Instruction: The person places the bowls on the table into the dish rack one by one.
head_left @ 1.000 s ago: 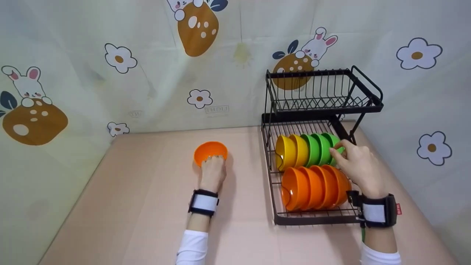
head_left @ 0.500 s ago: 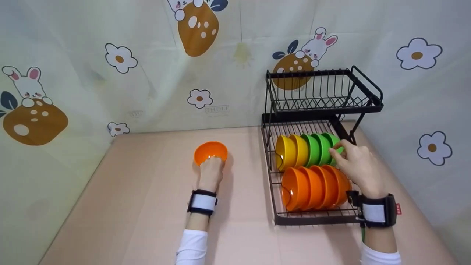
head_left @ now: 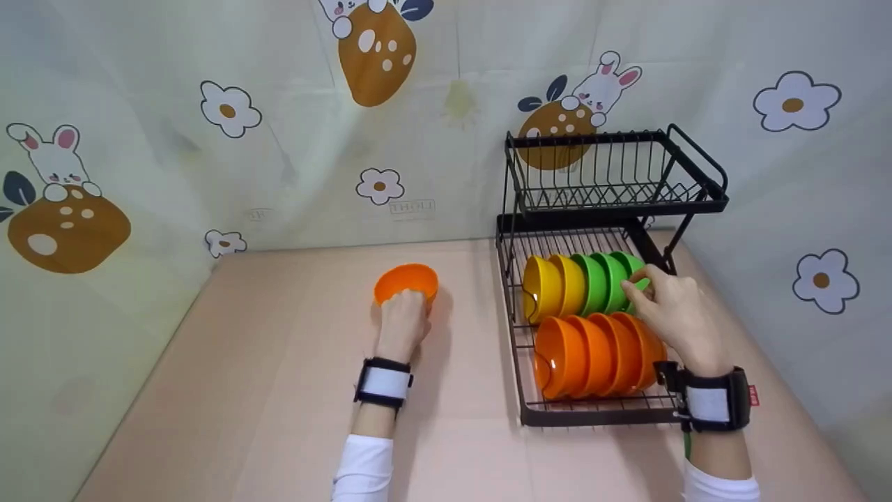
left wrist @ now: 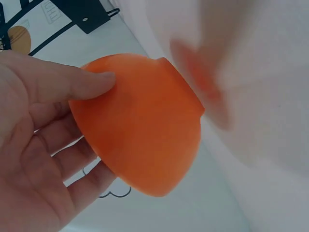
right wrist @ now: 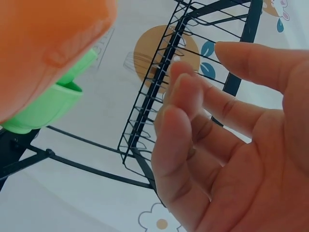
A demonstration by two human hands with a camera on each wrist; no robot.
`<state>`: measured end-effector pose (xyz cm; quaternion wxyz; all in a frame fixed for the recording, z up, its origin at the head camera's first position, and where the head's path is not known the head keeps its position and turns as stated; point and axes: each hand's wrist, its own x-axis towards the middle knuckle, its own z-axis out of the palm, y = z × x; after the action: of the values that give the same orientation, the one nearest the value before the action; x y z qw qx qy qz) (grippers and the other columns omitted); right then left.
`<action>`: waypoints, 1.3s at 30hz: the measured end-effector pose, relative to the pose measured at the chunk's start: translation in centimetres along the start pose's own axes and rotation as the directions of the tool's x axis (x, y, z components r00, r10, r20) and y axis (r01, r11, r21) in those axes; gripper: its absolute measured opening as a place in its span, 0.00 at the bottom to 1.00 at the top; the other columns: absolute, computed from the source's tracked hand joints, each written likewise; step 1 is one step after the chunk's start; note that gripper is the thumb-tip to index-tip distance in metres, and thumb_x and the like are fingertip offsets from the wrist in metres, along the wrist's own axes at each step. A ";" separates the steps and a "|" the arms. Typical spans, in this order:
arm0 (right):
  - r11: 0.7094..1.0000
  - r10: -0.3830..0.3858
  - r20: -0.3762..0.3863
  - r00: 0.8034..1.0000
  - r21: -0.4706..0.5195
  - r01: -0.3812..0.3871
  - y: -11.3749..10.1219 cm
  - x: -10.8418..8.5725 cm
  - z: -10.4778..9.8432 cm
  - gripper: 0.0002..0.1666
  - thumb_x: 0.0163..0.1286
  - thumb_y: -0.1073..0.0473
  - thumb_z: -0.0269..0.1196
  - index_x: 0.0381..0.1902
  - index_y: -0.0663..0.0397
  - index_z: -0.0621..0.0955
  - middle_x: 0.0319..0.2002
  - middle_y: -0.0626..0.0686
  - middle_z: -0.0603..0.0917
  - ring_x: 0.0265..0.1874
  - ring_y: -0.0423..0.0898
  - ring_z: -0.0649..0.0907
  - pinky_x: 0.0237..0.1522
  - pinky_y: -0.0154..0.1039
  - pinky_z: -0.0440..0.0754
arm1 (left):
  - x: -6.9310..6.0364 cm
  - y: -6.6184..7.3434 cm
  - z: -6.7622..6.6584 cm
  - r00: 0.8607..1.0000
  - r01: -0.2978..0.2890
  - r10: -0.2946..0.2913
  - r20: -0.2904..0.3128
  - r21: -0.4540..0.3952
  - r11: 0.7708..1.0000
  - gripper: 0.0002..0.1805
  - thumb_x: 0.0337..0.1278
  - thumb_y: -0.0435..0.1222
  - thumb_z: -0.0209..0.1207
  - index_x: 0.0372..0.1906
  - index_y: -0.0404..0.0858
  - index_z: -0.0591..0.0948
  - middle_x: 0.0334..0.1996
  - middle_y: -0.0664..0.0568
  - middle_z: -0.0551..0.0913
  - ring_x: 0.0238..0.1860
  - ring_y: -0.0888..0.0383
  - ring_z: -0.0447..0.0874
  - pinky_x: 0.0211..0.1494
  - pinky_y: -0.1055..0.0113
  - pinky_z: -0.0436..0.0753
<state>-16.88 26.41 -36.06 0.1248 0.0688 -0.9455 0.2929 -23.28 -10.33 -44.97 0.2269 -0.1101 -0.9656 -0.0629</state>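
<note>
My left hand (head_left: 403,322) grips an orange bowl (head_left: 406,277) by its rim, with the thumb on the outside and the fingers inside. The left wrist view shows the orange bowl (left wrist: 140,125) tilted, its base a little off the table. My right hand (head_left: 672,314) hovers at the right side of the dish rack, near the green bowls (head_left: 610,279). In the right wrist view the fingers (right wrist: 169,150) are loosely curled with nothing between them, apart from the green bowl (right wrist: 46,108).
A black two-tier dish rack (head_left: 592,418) stands on the right of the table (head_left: 279,390). Its lower tier holds yellow bowls (head_left: 547,286), green bowls, and a front row of several orange bowls (head_left: 592,355). A patterned sheet (head_left: 306,139) hangs behind.
The orange bowl in my left hand has tilted and shifted slightly up and to the right, lifting from the table. My right hand has barely moved.
</note>
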 end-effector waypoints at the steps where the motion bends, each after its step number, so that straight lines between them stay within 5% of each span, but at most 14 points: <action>1: 1.000 0.000 -0.004 1.000 0.006 0.000 -0.1 0.0 0.1 0.17 0.83 0.58 0.63 0.54 0.71 0.83 0.30 0.62 0.87 0.23 0.50 0.82 0.21 0.35 0.73 | 0.0 0.2 -0.1 1.000 -0.022 0.022 -0.021 0.004 1.000 0.14 0.59 0.27 0.74 0.22 0.32 0.80 0.19 0.45 0.81 0.22 0.48 0.87 0.25 0.58 0.86; 8: 0.998 -0.025 -0.047 0.999 0.056 0.028 -0.7 0.2 0.9 0.17 0.82 0.60 0.65 0.55 0.72 0.82 0.38 0.67 0.89 0.33 0.59 0.88 0.32 0.43 0.84 | 0.1 1.5 -1.1 0.962 -0.208 0.208 -0.179 0.019 0.978 0.11 0.56 0.31 0.76 0.27 0.35 0.83 0.21 0.46 0.82 0.23 0.49 0.85 0.24 0.59 0.83; 16: 0.988 -0.030 -0.057 0.998 0.152 0.039 -2.1 0.2 1.6 0.19 0.84 0.59 0.62 0.60 0.72 0.81 0.44 0.68 0.89 0.39 0.61 0.89 0.37 0.34 0.83 | 0.2 3.7 -3.1 0.906 -0.398 0.392 -0.161 -0.007 0.917 0.09 0.51 0.26 0.76 0.36 0.34 0.87 0.34 0.46 0.90 0.36 0.49 0.89 0.39 0.60 0.89; 25: 0.965 -0.029 -0.062 0.998 0.258 0.044 -3.8 0.2 2.7 0.21 0.87 0.58 0.59 0.65 0.71 0.79 0.53 0.71 0.86 0.48 0.67 0.89 0.49 0.59 0.90 | -0.4 6.8 -4.3 0.778 -0.567 0.571 -0.262 0.100 0.818 0.09 0.53 0.30 0.77 0.36 0.40 0.88 0.34 0.52 0.90 0.36 0.57 0.88 0.39 0.71 0.86; 32: 0.947 -0.046 0.031 0.998 0.320 0.034 -4.3 0.3 3.3 0.26 0.89 0.56 0.55 0.72 0.72 0.74 0.57 0.74 0.86 0.48 0.65 0.90 0.40 0.38 0.87 | -0.7 8.4 -4.3 0.678 -0.651 0.662 -0.319 0.157 0.743 0.09 0.52 0.29 0.75 0.36 0.42 0.88 0.36 0.54 0.91 0.38 0.59 0.89 0.43 0.71 0.86; 39: 0.938 -0.054 0.073 0.996 0.347 0.026 -4.6 0.3 3.8 0.29 0.89 0.56 0.54 0.77 0.69 0.71 0.58 0.74 0.86 0.46 0.62 0.91 0.41 0.36 0.85 | -1.0 9.4 -4.6 0.622 -0.689 0.698 -0.354 0.176 0.703 0.07 0.59 0.33 0.76 0.39 0.44 0.89 0.39 0.56 0.93 0.41 0.62 0.90 0.50 0.72 0.87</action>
<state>-17.00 20.43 -36.55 0.0781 0.1207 -0.8820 0.4487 -18.20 -2.18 -40.66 0.4243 -0.4558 -0.7822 0.0195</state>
